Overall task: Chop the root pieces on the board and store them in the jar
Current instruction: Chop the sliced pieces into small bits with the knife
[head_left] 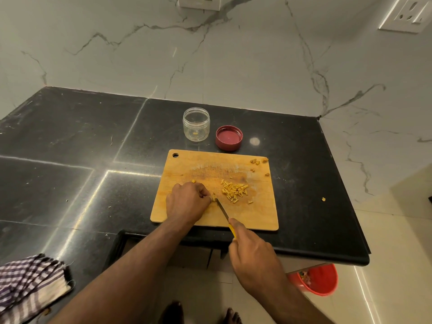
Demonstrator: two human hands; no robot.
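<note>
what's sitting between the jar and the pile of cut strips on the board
Only the bare, stained far part of the cutting board and a strip of black counter, seen from the head view.

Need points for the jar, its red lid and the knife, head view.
jar (196, 127), head view, on its clear side wall.
red lid (229, 136), head view, on the inner face, lying open side up.
knife (222, 210), head view, on the middle of the blade.
</note>
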